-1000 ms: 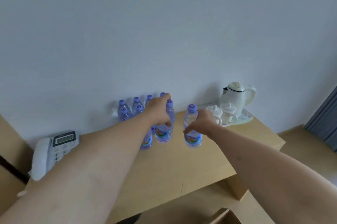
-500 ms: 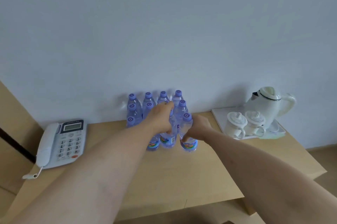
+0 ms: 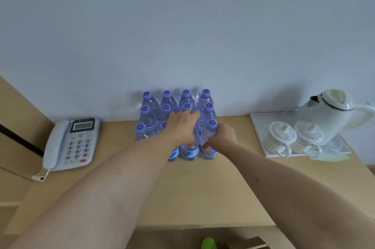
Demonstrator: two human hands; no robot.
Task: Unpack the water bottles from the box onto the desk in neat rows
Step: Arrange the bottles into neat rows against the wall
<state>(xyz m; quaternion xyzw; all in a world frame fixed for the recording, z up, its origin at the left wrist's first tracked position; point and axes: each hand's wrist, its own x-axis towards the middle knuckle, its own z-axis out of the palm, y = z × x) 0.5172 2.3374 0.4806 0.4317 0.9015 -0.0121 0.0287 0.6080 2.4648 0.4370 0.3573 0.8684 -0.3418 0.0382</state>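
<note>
Bottles (image 3: 188,147) gripped in both hands (image 3: 183,127)

digits 2–9 on phone (image 3: 70,144) keypad

I was in what looked like a hotel room: the wooden surface (image 3: 203,192) carried a corded telephone (image 3: 71,143) and a tray (image 3: 261,133) with a white kettle (image 3: 332,110) and two lidded cups (image 3: 295,137).
</note>
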